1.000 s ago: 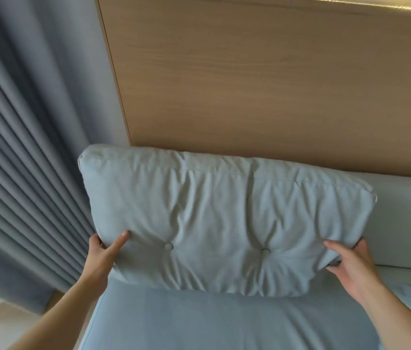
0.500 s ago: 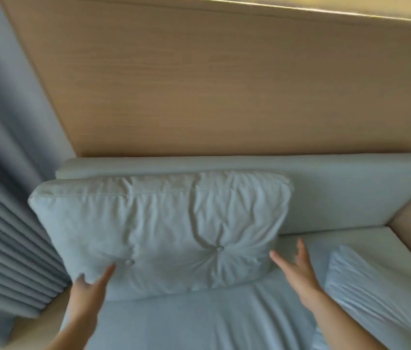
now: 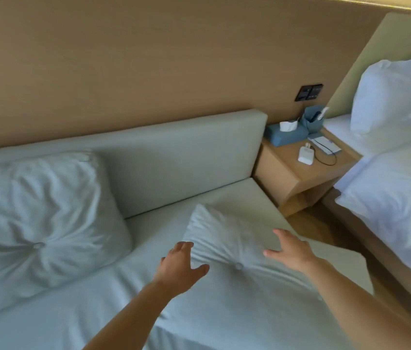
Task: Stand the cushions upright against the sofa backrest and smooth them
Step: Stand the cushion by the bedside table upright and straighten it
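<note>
Cushion [image 3: 262, 279] flat at lower centre, under both hands.
Left hand [image 3: 180, 265] and right hand [image 3: 291, 251] spread open, grasping nothing.

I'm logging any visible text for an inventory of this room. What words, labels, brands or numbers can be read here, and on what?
None can be read.
Paper sheet on the wooden side table: faint marks, too small and blurred to read.
Dark wall switch panel: small markings, unreadable.
Blue tissue box, white charger, blue holder: no legible label.
Cushions and sofa backrest: plain fabric, no text.
</note>
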